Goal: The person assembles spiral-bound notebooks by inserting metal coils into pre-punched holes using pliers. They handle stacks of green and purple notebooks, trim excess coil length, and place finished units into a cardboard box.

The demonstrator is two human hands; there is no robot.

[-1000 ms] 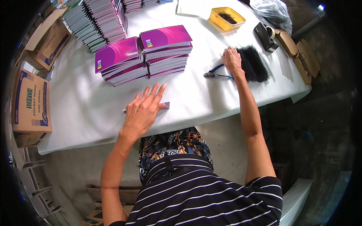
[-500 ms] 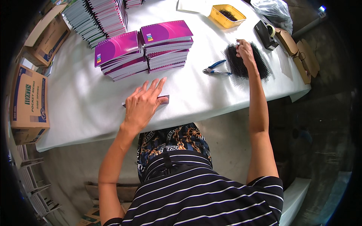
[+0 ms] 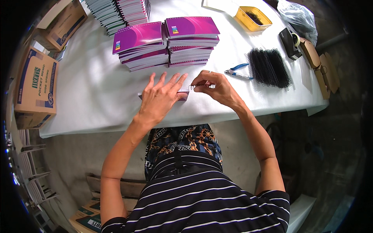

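Note:
My left hand (image 3: 157,100) lies over a small purple memo pad (image 3: 183,96) near the table's front edge, mostly hiding it. Its fingers are spread beyond the pad while the thumb presses on the near side and steadies it. Just to the right, my right hand (image 3: 218,88) pinches a dark spiral binding coil (image 3: 190,87) between thumb and fingers. The coil's left end is close to the pad's right end; whether they touch I cannot tell. Two stacks of purple memo pads, the left stack (image 3: 138,35) and the right stack (image 3: 192,27), stand beyond my hands.
Right of my hands lie blue-handled pliers (image 3: 239,72) and a heap of black coils (image 3: 270,69). Farther off are a yellow tub (image 3: 254,26), a black tape dispenser (image 3: 289,44) and a plastic bag (image 3: 297,17). Cardboard boxes (image 3: 37,89) flank the table's left end.
My right hand has come left from the coil heap to the memo pad, carrying a coil. My left hand stays on the pad. The whole view has shifted slightly.

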